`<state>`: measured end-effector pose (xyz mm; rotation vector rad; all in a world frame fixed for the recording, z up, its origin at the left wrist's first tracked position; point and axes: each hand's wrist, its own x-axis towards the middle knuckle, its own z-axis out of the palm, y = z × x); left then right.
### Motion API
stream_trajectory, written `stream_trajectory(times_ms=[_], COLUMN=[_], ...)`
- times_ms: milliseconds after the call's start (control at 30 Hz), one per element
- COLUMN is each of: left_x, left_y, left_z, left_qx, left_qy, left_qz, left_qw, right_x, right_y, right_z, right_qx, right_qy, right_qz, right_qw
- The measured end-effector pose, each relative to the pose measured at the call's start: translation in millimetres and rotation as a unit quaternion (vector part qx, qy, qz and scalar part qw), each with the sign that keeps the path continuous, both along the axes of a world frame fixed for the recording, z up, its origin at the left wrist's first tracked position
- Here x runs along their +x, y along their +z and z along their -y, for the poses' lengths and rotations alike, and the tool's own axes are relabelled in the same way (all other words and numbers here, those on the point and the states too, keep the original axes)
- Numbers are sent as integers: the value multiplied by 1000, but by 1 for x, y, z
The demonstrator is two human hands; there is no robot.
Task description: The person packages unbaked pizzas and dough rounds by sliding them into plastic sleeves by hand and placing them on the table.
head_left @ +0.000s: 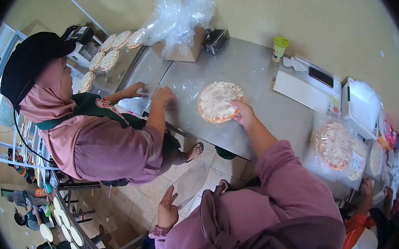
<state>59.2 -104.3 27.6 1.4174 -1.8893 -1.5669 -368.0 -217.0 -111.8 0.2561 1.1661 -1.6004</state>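
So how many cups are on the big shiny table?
1. The cup with a green lid stands near the wall, by the black phone. Others could hide behind the plastic bags.

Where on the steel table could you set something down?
The steel table shows bare surface between the pizza in the right hand and the green cup; another patch lies between the right forearm and the white board. It is crowded around the bagged pizza and white basket, and at the cardboard box.
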Motion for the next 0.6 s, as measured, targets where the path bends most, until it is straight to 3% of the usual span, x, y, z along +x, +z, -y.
stream_trajectory(times_ms=[167,233,300,467,533,600], left_x=[-20,-23,-28,-49,-62,-83], left_y=[39,54,68,96,106,114], left_z=[11,18,27,47,54,59], left_qx=[95,125,132,93,67,40], left_qy=[30,35,32,-19,-31,-43], left_qz=[-83,-109,-162,-172,-174,-171], left_qw=[992,985,977,981,982,983], right_x=[-23,-25,-29,-34,-27,-25], right_y=[4,34,30,14,16,31], right_z=[-86,-122,-153,-174,-176,-174], right_qx=[-119,-258,-257,-314,-467,-444], right_qy=[-25,-84,-127,-144,-81,-119], right_qz=[11,59,79,93,103,130], right_qw=[993,961,955,934,875,878])
